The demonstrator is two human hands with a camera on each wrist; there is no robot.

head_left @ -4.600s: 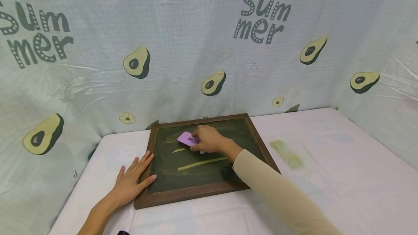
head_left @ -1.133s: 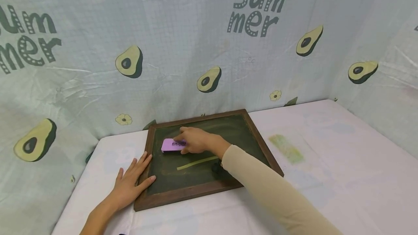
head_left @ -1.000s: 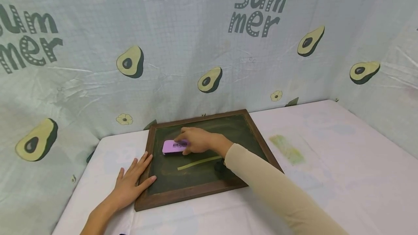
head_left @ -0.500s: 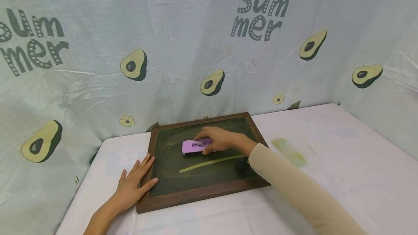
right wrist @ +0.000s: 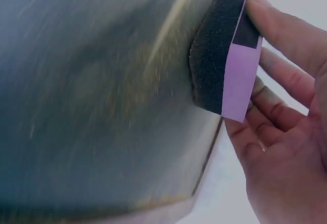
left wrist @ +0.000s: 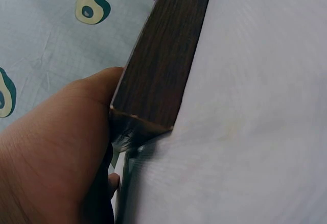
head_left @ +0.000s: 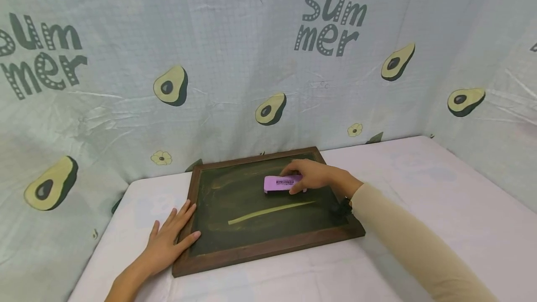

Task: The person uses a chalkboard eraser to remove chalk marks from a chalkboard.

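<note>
A dark chalkboard (head_left: 247, 220) in a brown wooden frame (head_left: 268, 250) lies flat on the table. A yellow chalk line (head_left: 268, 210) crosses its lower half. My right hand (head_left: 316, 177) grips a purple eraser (head_left: 283, 184) and presses it on the board's upper right part. In the right wrist view the eraser (right wrist: 237, 68) shows a dark felt underside against the dusty board (right wrist: 102, 106). My left hand (head_left: 168, 241) lies flat with fingers spread on the frame's left edge, near its front corner. The left wrist view shows that frame corner (left wrist: 153, 91) against the left hand (left wrist: 56, 152).
The table wears a pale pink cloth (head_left: 419, 185). A curtain (head_left: 251, 59) printed with avocados and the word "summer" closes off the back and both sides. A small dark object (head_left: 340, 208) sits at the board's lower right, by my right wrist.
My right hand has slid the eraser from the board's left side to its upper right. The short upper chalk mark seen earlier is gone. The left hand has stayed put.
</note>
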